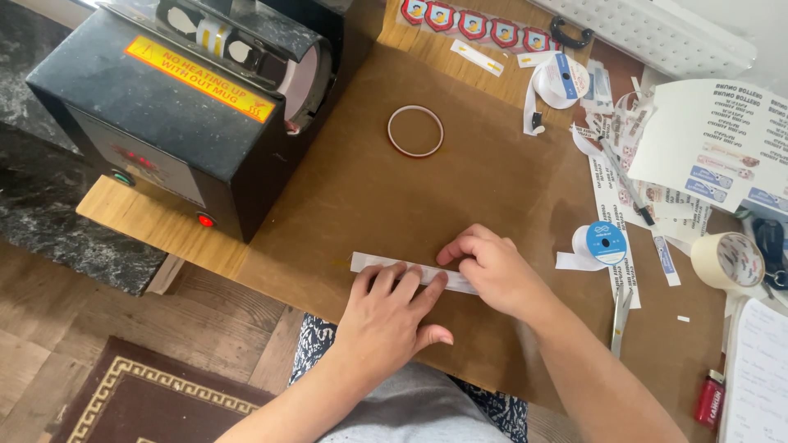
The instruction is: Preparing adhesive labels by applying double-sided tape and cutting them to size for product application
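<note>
Two hands, left hand [392,305] and right hand [492,269], press flat on a white paper strip [371,263] lying left-right, lower centre.

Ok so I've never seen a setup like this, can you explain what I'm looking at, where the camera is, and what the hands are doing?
The one picture comes from a camera worn on a person's head, looking down at their own two bare hands over a brown work surface. Both the left hand and the right hand press flat on a narrow white paper strip; neither lifts it. At upper left stands a black box-shaped press machine with a red light. Around lie a thin ring, a blue-centred white tape roll, a beige tape roll, scissors, a red lighter and printed paper strips.
</note>
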